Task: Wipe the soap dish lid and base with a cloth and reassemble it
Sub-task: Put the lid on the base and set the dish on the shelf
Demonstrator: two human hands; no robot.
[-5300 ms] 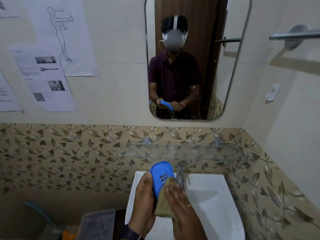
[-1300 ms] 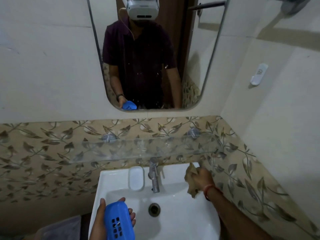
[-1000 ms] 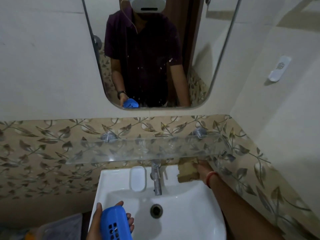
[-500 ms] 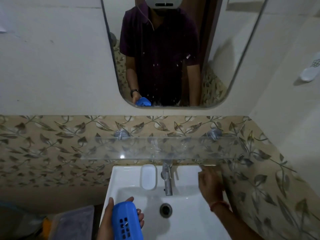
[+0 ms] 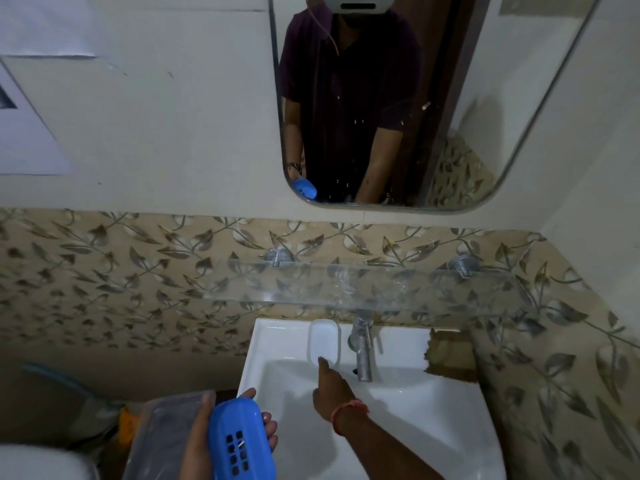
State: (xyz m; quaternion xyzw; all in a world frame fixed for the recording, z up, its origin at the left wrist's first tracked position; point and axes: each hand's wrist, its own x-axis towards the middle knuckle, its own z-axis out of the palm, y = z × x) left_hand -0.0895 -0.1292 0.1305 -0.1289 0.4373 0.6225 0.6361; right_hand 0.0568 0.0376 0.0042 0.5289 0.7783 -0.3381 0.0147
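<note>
The right hand [image 5: 332,393] had left the cloth [image 5: 450,355] on the sink [image 5: 450,427] corner and reached, grip empty and spread, to the white base [image 5: 323,342] (beside the tap [image 5: 362,351]); the left hand [image 5: 204,441] clasped the blue lid [image 5: 239,441]; wiping looked finished, reassembly next.

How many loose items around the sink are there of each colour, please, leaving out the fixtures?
Blue: 1, the perforated soap dish part in the left hand
White: 1, the soap dish part on the sink rim, which the right hand reaches toward
Tan: 1, the cloth at the sink's right corner
Total: 3
</note>
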